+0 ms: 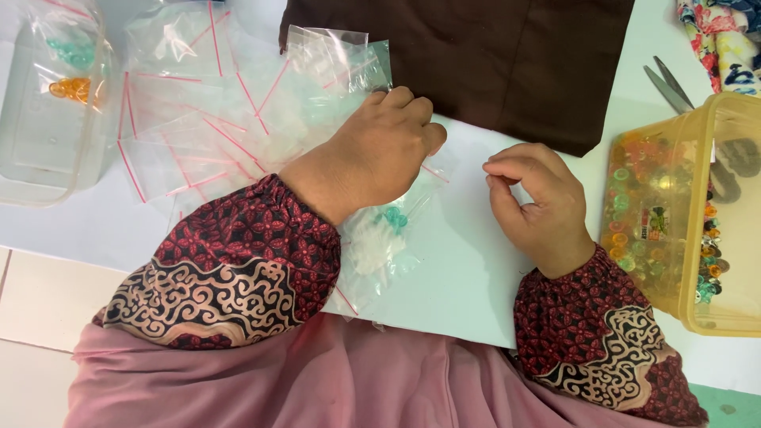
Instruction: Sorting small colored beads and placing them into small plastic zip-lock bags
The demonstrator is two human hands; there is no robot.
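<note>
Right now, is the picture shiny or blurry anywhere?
In the head view, the light is bright and even; the clear zip bags throw white glare, so their contents look washed out. The left hand and right hand look sharp, with soft shadows under them. The yellow tub blurs its beads through the cloudy wall.

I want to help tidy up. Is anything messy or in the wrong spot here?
Nothing is spilled or broken. The small clear bags lie in a loose, overlapping heap under the left hand, and the scissors are partly tucked behind the yellow tub of beads.
</note>
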